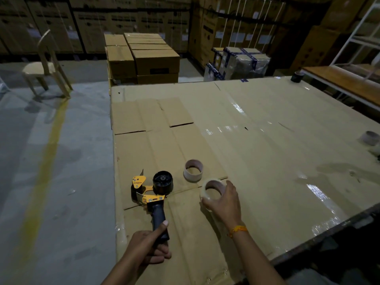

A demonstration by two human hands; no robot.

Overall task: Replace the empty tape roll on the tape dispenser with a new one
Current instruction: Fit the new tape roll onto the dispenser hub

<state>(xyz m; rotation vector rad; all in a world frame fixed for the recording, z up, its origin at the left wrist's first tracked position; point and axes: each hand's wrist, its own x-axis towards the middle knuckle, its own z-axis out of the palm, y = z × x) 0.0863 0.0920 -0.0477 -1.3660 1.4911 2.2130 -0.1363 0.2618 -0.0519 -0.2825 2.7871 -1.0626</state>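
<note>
While gripped, new roll [211, 191] just right of bare hub [163, 182].

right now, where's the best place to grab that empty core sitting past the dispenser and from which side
Probably from above, fingers pinching across the rim. The empty core stands upright on the cardboard-covered table with its open end up and its wall bare. Come in from its far right: the tape dispenser held by the left hand is close on its left, and the right hand holds the new tape roll just in front.
</note>
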